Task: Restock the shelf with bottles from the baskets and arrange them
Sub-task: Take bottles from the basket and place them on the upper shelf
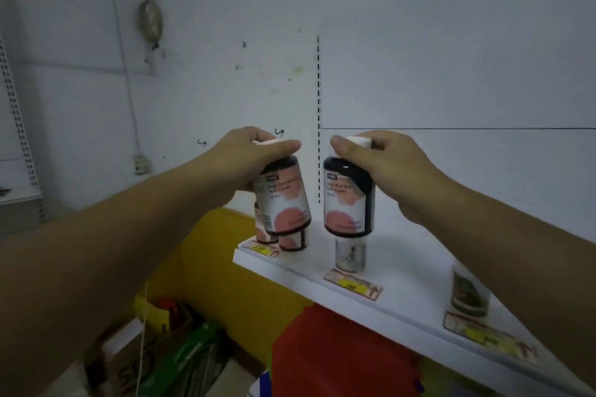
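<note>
Bottles, one in each hand, seen from the head camera, the only view. The left hand (258, 151) curls over the white cap of a dark bottle with a pink label (283, 200), thumb across the front and fingers behind. That bottle hangs tilted, its base swung to the right. The right hand (380, 158) pinches the cap of a matching bottle (346, 203) the same way, and this one hangs nearly upright. Holding them by the caps leaves the bases free, which I'd say suits lowering them straight down into a row.

Both bottles hang over the left end of the white shelf (403, 267). Below and behind the left one stand a few shelved bottles of the same pink-labelled kind (292, 240), so that looks like their spot. A small pale jar (350, 256) stands under the right bottle, by a price tag (353, 284). A taller jar (469, 295) stands well apart to the right.

The picture is soft, so I cannot tell whether either base is touching anything yet. No basket shows plainly. Below the shelf are a red sheet (338, 348) and some cardboard (129, 358).
</note>
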`<action>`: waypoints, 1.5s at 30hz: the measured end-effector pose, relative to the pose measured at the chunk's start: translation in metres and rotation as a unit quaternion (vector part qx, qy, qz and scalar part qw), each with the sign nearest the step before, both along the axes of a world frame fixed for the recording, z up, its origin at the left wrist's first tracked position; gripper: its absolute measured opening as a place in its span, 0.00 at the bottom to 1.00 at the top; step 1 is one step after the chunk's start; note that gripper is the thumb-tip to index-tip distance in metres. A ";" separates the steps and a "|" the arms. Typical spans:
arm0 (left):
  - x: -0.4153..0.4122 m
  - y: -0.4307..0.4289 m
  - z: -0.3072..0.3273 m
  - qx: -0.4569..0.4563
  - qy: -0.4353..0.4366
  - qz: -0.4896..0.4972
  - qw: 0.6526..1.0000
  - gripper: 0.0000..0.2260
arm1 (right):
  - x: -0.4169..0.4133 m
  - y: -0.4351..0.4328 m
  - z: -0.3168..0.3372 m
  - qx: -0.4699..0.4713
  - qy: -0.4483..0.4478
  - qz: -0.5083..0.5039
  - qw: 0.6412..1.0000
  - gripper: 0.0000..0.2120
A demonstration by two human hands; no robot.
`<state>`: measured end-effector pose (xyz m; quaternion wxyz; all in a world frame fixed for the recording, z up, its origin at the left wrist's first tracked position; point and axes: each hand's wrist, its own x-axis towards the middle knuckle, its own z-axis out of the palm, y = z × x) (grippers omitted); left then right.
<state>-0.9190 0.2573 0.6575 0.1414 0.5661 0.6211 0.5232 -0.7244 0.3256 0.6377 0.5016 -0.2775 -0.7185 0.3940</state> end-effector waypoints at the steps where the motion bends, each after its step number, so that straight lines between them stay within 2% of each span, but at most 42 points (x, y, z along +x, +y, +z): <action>1: -0.012 0.011 0.007 0.020 -0.008 0.008 1.000 0.17 | -0.007 0.012 0.006 0.001 0.001 -0.011 1.000 0.17; 7: -0.078 0.090 0.032 0.163 -0.069 0.011 0.984 0.15 | -0.060 0.089 0.008 -0.022 -0.031 -0.083 0.996 0.14; 10: -0.107 0.131 0.038 0.195 -0.081 -0.004 0.977 0.14 | -0.087 0.122 0.002 -0.037 -0.061 -0.112 0.991 0.14; 13: -0.137 0.184 0.039 0.147 -0.078 -0.033 0.986 0.15 | -0.112 0.152 -0.003 -0.059 -0.084 -0.156 0.982 0.19; 19: -0.160 0.276 0.004 0.006 -0.022 -0.094 0.995 0.18 | -0.145 0.184 -0.031 -0.121 -0.169 -0.194 0.959 0.20; 22: -0.159 0.301 -0.020 -0.083 0.022 -0.140 0.986 0.18 | -0.154 0.188 -0.045 -0.144 -0.218 -0.187 0.947 0.18; 25: -0.153 0.314 -0.036 -0.162 0.101 -0.175 0.966 0.19 | -0.159 0.188 -0.052 -0.169 -0.240 -0.178 0.939 0.18; 36: -0.132 0.322 -0.061 -0.262 0.251 -0.219 0.906 0.23 | -0.157 0.177 -0.048 -0.185 -0.302 -0.132 0.926 0.16; 39: -0.127 0.321 -0.057 -0.264 0.260 -0.225 0.901 0.30 | -0.151 0.177 -0.052 -0.141 -0.319 -0.169 0.922 0.20; 40: -0.123 0.320 -0.053 -0.255 0.272 -0.227 0.900 0.32 | -0.144 0.179 -0.051 -0.090 -0.368 -0.213 0.901 0.23; 41: -0.119 0.318 -0.049 -0.234 0.290 -0.228 0.900 0.32 | -0.133 0.180 -0.050 -0.024 -0.439 -0.264 0.859 0.26; 43: -0.108 0.312 -0.034 -0.180 0.355 -0.232 0.888 0.34 | -0.105 0.179 -0.043 0.083 -0.568 -0.325 0.751 0.30; 45: -0.089 0.300 -0.017 -0.133 0.441 -0.236 0.855 0.35 | -0.074 0.172 -0.034 0.095 -0.632 -0.339 0.690 0.33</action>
